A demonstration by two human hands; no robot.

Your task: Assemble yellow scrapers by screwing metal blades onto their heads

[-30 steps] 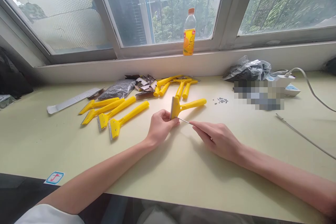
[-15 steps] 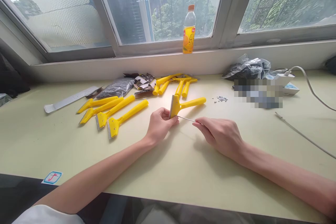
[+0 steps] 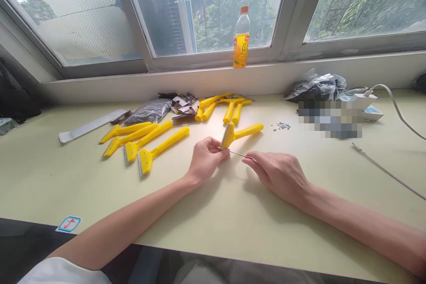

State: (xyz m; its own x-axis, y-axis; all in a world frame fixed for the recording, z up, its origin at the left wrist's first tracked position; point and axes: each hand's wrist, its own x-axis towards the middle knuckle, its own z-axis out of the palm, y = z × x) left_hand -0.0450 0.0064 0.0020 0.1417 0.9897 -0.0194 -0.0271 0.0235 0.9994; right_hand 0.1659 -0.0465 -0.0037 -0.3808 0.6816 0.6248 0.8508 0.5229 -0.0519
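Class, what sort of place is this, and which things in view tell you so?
Probably an indoor workspace: a table by a window, with several scrapers and a scatter of small metal parts on it.

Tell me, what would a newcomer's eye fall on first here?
Probably the yellow scraper in the left hand, at the centre, with a thin metal tool in the right hand. Four more scrapers lie side by side to the left, and an orange-capped bottle stands on the windowsill.

Four scrapers (image 3: 166, 143) lie left of the held scraper (image 3: 228, 135), screws (image 3: 284, 126) right
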